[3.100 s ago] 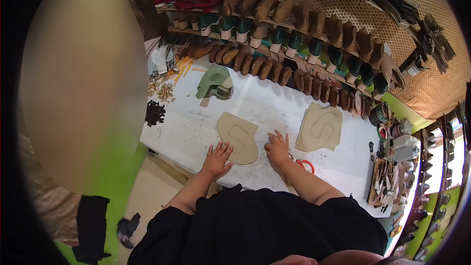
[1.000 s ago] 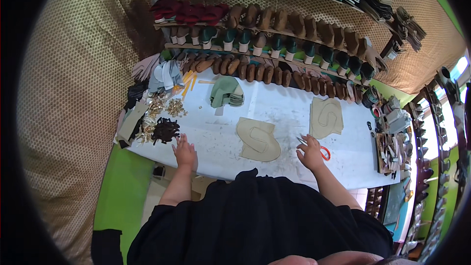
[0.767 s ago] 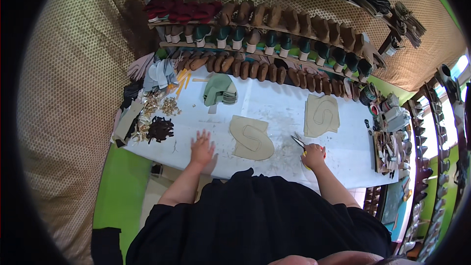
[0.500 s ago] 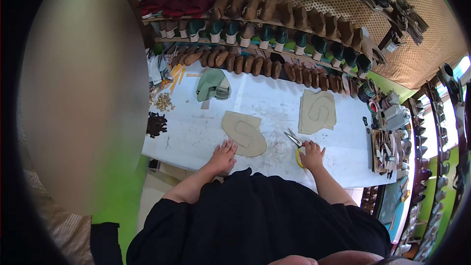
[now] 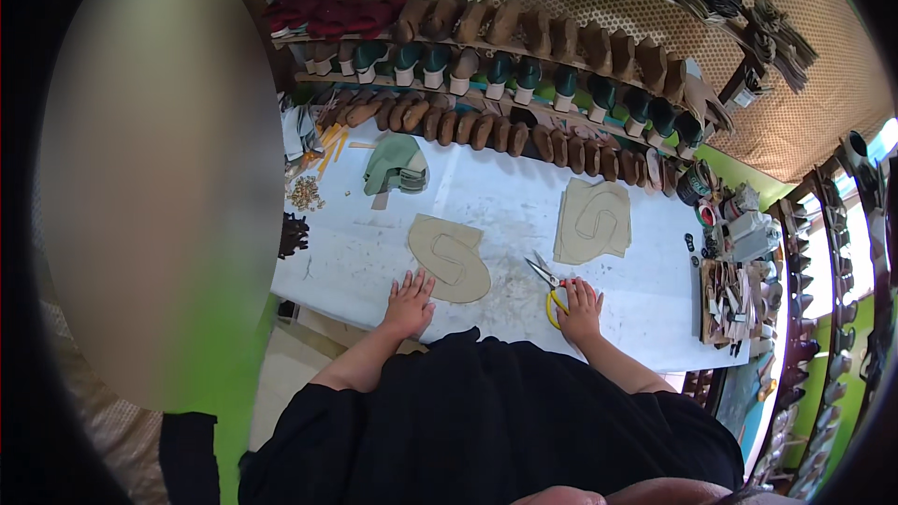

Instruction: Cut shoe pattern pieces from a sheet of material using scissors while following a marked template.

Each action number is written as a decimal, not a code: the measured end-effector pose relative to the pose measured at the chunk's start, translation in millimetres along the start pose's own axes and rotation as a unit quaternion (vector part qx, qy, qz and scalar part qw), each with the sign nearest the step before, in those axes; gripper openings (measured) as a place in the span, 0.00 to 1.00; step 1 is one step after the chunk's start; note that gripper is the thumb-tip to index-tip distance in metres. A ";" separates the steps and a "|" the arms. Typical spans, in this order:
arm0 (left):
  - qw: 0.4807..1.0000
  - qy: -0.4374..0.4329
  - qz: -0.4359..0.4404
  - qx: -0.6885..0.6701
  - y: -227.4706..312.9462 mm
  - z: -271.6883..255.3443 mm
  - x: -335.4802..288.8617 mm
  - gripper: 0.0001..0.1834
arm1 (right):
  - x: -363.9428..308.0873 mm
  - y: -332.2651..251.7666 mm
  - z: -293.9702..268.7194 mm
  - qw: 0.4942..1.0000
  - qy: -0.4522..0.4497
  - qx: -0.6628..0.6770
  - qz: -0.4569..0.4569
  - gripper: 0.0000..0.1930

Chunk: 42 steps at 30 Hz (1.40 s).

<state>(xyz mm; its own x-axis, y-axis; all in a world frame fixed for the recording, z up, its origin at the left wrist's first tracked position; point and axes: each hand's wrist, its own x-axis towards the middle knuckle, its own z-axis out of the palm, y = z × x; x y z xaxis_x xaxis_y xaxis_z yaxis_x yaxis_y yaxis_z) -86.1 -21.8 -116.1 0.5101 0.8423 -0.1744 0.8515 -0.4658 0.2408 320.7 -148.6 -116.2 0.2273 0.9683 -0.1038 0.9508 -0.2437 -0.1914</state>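
Observation:
My left hand (image 5: 410, 305) lies flat at the lower left edge of a beige cut piece (image 5: 475, 282), its fingers spread and the fingertips by the piece's rim. A curved outline is drawn on this piece. My right hand (image 5: 581, 309) rests on the table with its fingers stretched out, against the yellow-handled scissors (image 5: 554, 307). Their blades point to the far left and stand slightly apart; part of the handles is hidden by the hand. Beyond the scissors, to the right, is a beige stack of sheets (image 5: 592, 222) with a similar curved outline.
Green cut pieces (image 5: 397, 165) lie at the far left, near small gold-coloured parts (image 5: 305, 194) and a dark brown pile (image 5: 294, 236). Shelves with shoes and brown shoe forms (image 5: 482, 131) line the back. A tool box (image 5: 725, 304) stands at the right edge of the white table (image 5: 645, 318).
The whole view has shifted slightly, so the tabletop things appear a little further left. My left fingers have slid slightly back toward the beige piece's edge. My right hand stays by the scissors.

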 end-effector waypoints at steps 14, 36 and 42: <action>0.994 -0.105 -0.002 0.018 3.4 -10.2 4.8 0.45 | -0.4 6.8 -4.5 0.998 0.035 0.047 -0.034 0.39; 0.999 -0.030 0.024 0.000 79.7 -6.0 47.8 0.49 | -0.1 6.6 -4.9 0.997 0.041 0.048 -0.040 0.40; 0.982 0.078 0.075 0.157 81.4 11.5 58.7 0.39 | 0.5 4.7 -7.2 0.997 0.035 0.047 -0.040 0.39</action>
<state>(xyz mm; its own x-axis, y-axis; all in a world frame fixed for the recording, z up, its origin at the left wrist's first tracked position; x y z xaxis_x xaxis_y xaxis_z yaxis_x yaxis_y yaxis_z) 14.5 -13.4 -117.7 0.6289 0.7774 -0.0045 0.7760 -0.6281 -0.0571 326.8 -148.9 -110.0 0.1695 0.9854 -0.0168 0.9429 -0.1671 -0.2882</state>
